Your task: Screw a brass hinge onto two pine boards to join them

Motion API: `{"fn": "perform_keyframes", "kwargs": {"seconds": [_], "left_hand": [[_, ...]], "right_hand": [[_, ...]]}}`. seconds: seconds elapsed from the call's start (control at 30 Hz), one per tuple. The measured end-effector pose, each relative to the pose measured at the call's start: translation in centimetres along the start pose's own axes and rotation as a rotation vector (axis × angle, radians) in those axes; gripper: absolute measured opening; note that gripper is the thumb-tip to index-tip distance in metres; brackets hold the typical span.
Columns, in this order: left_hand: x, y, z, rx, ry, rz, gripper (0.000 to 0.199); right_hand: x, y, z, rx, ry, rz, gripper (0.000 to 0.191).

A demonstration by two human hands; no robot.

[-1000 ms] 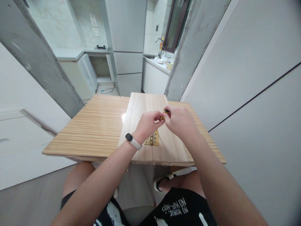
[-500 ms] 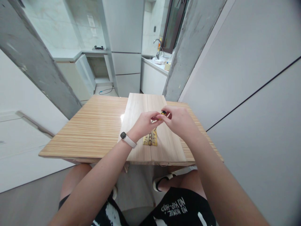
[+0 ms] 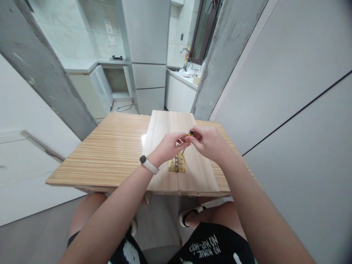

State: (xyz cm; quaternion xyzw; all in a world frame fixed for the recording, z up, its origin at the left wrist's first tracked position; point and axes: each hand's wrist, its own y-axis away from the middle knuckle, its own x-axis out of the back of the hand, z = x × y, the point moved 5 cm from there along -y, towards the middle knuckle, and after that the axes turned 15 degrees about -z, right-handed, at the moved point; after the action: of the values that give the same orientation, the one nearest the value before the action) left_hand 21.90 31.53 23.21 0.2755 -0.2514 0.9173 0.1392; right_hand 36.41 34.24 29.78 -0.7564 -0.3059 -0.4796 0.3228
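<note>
A brass-coloured hinge [image 3: 176,164] lies across the seam between two pale wooden boards [image 3: 162,123]. Above its far right corner, a small screwdriver with a yellow and black handle [image 3: 190,134] is tilted, its thin shaft reaching down to the hinge. My right hand [image 3: 206,139] is closed around the handle. My left hand [image 3: 173,145] has its fingers pinched by the handle and shaft; what its fingertips grip is too small to make out. Whether a screw sits under the tip cannot be seen.
The boards rest on a striped wooden table [image 3: 110,146]. My knees and legs are below its near edge. Farther off stand a grey cabinet [image 3: 150,75], a counter with a sink and tap [image 3: 184,55], and concrete pillars on both sides.
The view has shifted slightly, so the scene sits a little lower. The screwdriver handle has tilted a little, and more of its yellow part shows between my hands.
</note>
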Motion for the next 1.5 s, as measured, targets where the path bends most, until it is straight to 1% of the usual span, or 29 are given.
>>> {"fn": "perform_keyframes", "kwargs": {"seconds": [0.13, 0.2, 0.33, 0.43, 0.5, 0.6, 0.67, 0.73, 0.83, 0.93, 1.03, 1.2, 1.5], "left_hand": [[0.1, -0.2, -0.1, 0.013, 0.034, -0.048, 0.006], [0.1, -0.4, -0.2, 0.011, 0.049, -0.072, 0.007], [0.0, -0.3, -0.2, 0.011, 0.066, -0.079, 0.010], [-0.3, -0.2, -0.1, 0.023, 0.073, -0.036, 0.011], [-0.6, -0.1, -0.2, 0.028, 0.082, 0.016, 0.012], [-1.1, -0.1, -0.5, 0.051, 0.116, 0.137, 0.012], [-1.3, 0.0, -0.8, 0.064, 0.144, 0.212, 0.011], [-1.4, 0.1, -1.0, 0.075, 0.145, 0.249, 0.011], [-1.4, 0.2, -1.0, 0.093, 0.104, 0.258, 0.017], [-1.3, 0.3, -0.9, 0.089, 0.105, 0.250, 0.023], [-1.4, 0.3, -1.0, 0.082, 0.135, 0.247, 0.026], [-1.5, 0.1, -1.4, 0.085, 0.189, 0.208, 0.025], [-0.9, -0.8, -1.5, 0.017, 0.315, 0.003, 0.015]], "right_hand": [[-0.3, -0.1, -0.1, -0.045, -0.010, 0.013, 0.015], [-0.3, 0.1, -0.1, -0.074, -0.014, 0.038, 0.022], [-0.4, 0.5, 0.0, -0.132, -0.024, 0.089, 0.029], [-0.6, 0.6, 0.0, -0.195, -0.002, 0.124, 0.030], [-0.8, 0.6, -0.2, -0.242, 0.029, 0.155, 0.033], [-1.3, 0.5, -0.7, -0.313, 0.096, 0.208, 0.036], [-1.5, 0.4, -0.8, -0.345, 0.122, 0.222, 0.035], [-1.6, 0.4, -0.7, -0.336, 0.101, 0.205, 0.032], [-1.4, 0.5, -0.5, -0.220, -0.017, 0.150, 0.019], [-1.0, 0.6, -0.4, -0.115, -0.055, 0.084, 0.012], [-0.7, 0.8, -0.3, -0.096, -0.039, 0.081, 0.011], [-1.0, 0.7, 0.0, -0.128, -0.071, 0.134, 0.013], [-1.4, 0.9, -0.2, -0.236, -0.074, 0.233, 0.019]]}}
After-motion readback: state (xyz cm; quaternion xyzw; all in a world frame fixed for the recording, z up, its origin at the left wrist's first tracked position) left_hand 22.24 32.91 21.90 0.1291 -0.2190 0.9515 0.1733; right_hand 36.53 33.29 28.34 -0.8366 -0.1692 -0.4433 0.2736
